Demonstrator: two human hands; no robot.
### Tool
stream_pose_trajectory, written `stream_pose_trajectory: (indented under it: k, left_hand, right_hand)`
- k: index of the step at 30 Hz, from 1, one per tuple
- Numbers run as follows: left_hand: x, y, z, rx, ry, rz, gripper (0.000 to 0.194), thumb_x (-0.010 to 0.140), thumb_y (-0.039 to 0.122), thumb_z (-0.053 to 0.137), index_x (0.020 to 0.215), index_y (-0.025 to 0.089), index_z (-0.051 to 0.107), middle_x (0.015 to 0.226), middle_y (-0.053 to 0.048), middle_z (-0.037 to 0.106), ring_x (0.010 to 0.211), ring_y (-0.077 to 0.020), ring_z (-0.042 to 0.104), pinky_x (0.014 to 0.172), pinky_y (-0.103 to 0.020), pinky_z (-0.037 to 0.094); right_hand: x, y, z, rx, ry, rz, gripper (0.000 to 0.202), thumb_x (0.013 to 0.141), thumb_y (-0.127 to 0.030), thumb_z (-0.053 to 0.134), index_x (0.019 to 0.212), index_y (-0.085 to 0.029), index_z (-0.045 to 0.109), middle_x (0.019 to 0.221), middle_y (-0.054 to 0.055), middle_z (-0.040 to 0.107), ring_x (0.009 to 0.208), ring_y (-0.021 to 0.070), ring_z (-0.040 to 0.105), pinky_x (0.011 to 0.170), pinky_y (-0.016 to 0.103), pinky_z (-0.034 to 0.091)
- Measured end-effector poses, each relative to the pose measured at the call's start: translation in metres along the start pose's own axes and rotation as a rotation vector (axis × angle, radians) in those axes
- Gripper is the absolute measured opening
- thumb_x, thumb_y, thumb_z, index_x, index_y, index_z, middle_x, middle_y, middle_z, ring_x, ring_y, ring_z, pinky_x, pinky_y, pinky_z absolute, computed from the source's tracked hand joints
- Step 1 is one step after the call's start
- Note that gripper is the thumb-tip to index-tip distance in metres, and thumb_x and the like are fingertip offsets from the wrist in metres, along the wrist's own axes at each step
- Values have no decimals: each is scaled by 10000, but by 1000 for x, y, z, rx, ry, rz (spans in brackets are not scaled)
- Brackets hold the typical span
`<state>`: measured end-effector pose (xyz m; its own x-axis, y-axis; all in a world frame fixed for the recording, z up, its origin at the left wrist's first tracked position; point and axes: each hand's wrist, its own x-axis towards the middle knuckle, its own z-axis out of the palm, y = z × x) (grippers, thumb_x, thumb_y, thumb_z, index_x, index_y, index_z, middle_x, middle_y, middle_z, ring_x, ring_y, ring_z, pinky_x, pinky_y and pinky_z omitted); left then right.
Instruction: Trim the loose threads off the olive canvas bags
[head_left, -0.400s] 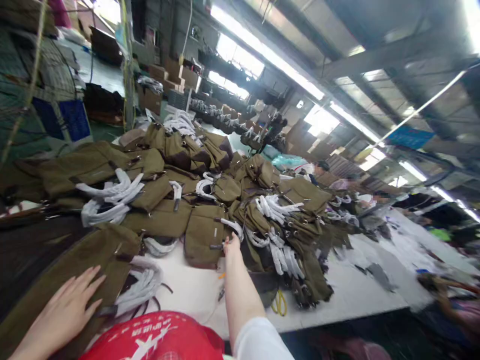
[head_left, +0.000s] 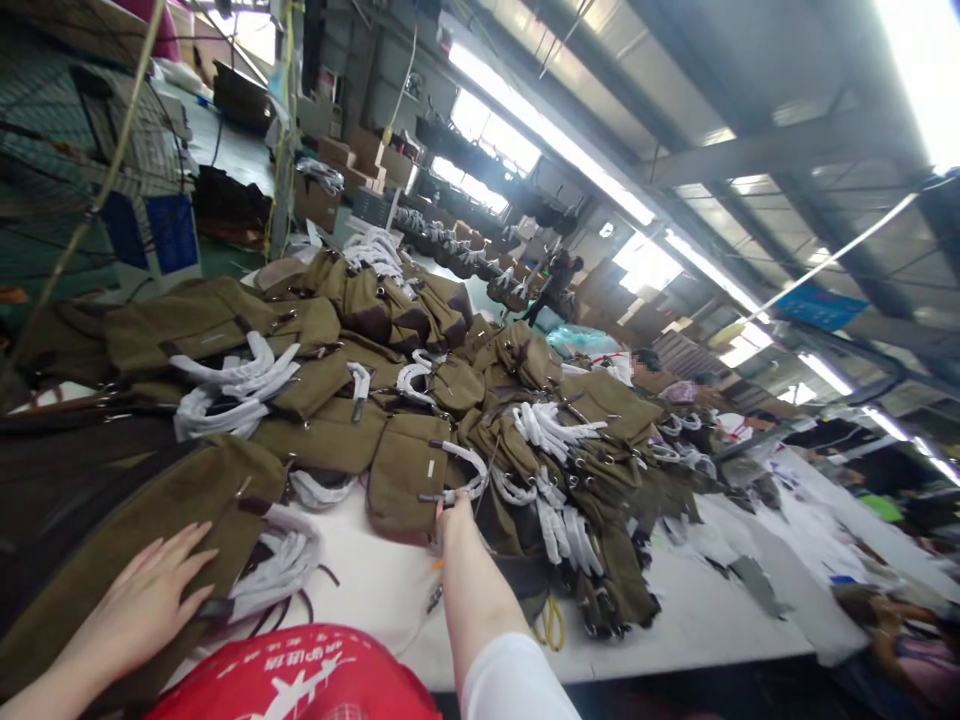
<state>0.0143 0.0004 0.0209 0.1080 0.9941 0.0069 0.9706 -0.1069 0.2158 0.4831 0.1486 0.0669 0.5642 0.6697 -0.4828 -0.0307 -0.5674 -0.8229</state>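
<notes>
Two hands over a white counter heaped with olive bags too many to count: left hand flat, fingers spread, on the nearest bag; right hand at a white-wrapped handle of a mid-counter bag. Right fingers hidden behind the hand, grip not discernible. Far workers blurred; red cloth cut off below.

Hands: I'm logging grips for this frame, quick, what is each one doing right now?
Left hand: open, flat on an olive canvas bag.
Right hand: closed on the white-wrapped handle of another olive bag.
</notes>
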Motion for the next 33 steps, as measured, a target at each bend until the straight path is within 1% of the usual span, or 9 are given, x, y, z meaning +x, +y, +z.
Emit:
stream_pose_trajectory:
  k: [8, 11, 14, 17, 20, 23, 27, 30, 33]
  left_hand:
    - [6, 10, -12, -200, -56, -71, 476, 829, 449, 464, 1082, 213, 791, 1411, -140, 632, 1397, -339, 514, 1209, -542, 324]
    - [21, 23, -49, -414, -29, -138, 452, 886, 490, 460, 1044, 200, 769, 1252, -128, 738, 1229, -308, 650, 1135, -478, 435]
    - [39, 40, -100, -504, 165, -140, 463, 928, 520, 443, 1069, 186, 732, 1216, -118, 740, 1159, -274, 664, 1090, -422, 470]
    - [58, 59, -142, -441, 336, -43, 474, 927, 513, 462, 1148, 172, 706, 1250, -139, 711, 1194, -281, 633, 1113, -429, 449]
    - [72, 76, -166, -364, 309, 14, 629, 852, 585, 579, 1314, 161, 632, 1391, -173, 626, 1323, -328, 548, 1170, -487, 394]
    - [79, 90, -182, -408, 133, 145, 800, 765, 611, 695, 1429, 191, 542, 1530, -174, 510, 1429, -353, 445, 1208, -522, 334]
    - [85, 93, -214, -670, -196, 436, 615, 777, 496, 736, 1331, 249, 633, 1450, -84, 609, 1349, -296, 536, 1172, -405, 383]
    - [88, 89, -235, -794, -556, 472, 500, 706, 423, 807, 1172, 261, 725, 1212, -20, 744, 1140, -268, 659, 1035, -328, 482]
    - [85, 93, -236, -848, -910, 438, 404, 667, 404, 830, 1034, 245, 771, 995, 1, 790, 958, -256, 702, 879, -303, 531]
  right_hand:
    - [-46, -65, 22, -235, -72, -344, 357, 1040, -401, 444, 1142, -119, 638, 1051, 102, 694, 898, 189, 676, 782, 337, 555]
    - [-81, -101, 20, -380, -174, -596, 280, 964, -400, 559, 1020, -155, 682, 1029, 98, 701, 993, 216, 647, 868, 313, 484]
    - [-121, -130, 11, -512, -300, -818, 113, 874, -306, 669, 840, -198, 677, 995, 73, 687, 1033, 222, 604, 934, 299, 410]
    - [-158, -149, 4, -756, -384, -1088, 140, 931, -234, 571, 826, -206, 658, 921, 63, 657, 936, 203, 592, 865, 289, 398]
    - [-189, -157, -2, -935, -522, -1332, 228, 991, -249, 502, 810, -205, 633, 822, 30, 605, 800, 174, 567, 736, 270, 387]
    - [-215, -158, -9, -795, -787, -1362, 339, 1020, -357, 495, 732, -200, 584, 760, 0, 548, 705, 147, 517, 665, 264, 362]
    - [-235, -158, -18, -526, -1090, -1301, 488, 1004, -552, 460, 685, -195, 554, 738, -3, 515, 676, 141, 481, 649, 267, 368]
    - [-233, -161, -22, -499, -1171, -1230, 487, 974, -585, 505, 713, -189, 612, 739, 7, 567, 702, 152, 522, 683, 270, 406]
    - [-222, -163, -27, -625, -1143, -1139, 301, 981, -448, 567, 908, -200, 720, 872, 30, 689, 828, 173, 618, 787, 276, 458]
